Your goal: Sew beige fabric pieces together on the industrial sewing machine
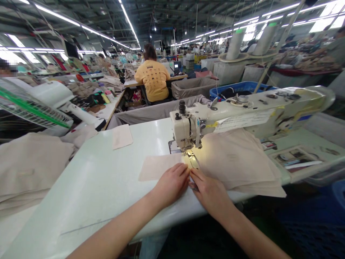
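Both hands meet just in front of the needle area of a cream sewing machine [180, 130]. My left hand [172, 181] is closed, its fingertips gripping the near edge of a beige fabric piece [156, 167] that lies flat to the left of the presser foot [191, 154]. Close beside it, my right hand [211, 190] pinches at the same edge, thumb and fingers together. The exact grip is partly hidden by the fingers. A lamp lights the cloth at the foot. Right of the needle, under the machine arm, lies a stack of larger beige fabric panels [237, 160].
A small beige fabric piece [122, 136] rests on the pale green table [88, 180]. More fabric panels [29, 172] are heaped at the left, below a white fan [51, 97]. A tool tray [296, 158] sits at right. Ahead, a person in yellow [153, 79] sits beyond a grey cloth-lined bin [151, 109].
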### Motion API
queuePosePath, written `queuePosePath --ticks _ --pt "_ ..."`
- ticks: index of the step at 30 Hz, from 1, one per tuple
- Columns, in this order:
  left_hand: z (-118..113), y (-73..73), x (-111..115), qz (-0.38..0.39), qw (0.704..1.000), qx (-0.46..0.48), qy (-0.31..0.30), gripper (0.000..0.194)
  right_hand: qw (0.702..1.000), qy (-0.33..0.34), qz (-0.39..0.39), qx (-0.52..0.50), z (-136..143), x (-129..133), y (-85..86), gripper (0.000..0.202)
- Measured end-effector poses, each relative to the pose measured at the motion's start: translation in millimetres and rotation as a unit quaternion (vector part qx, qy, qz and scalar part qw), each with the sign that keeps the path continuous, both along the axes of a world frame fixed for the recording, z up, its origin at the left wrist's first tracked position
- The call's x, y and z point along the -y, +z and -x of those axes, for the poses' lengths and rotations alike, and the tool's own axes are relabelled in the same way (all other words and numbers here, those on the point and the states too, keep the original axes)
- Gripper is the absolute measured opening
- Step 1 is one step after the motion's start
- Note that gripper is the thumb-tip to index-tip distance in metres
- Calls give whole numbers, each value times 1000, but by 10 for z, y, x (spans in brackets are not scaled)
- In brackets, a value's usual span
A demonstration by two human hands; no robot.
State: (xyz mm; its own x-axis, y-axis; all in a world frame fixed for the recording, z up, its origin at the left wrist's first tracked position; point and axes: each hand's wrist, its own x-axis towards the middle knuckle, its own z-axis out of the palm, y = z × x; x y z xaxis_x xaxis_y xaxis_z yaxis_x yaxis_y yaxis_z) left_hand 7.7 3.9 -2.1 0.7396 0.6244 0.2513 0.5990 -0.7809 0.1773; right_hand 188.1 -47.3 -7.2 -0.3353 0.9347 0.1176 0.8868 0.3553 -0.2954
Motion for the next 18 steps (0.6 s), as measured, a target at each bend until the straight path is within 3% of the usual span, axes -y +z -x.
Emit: queuePosePath --ticks 7,18 --pt "55 66 32 7 999 6 -47 25 1000 -1 13 2 11 -12 6 36" --pt "92 91 -432 4 999 20 -31 27 998 -29 44 22 165 -341 200 32"
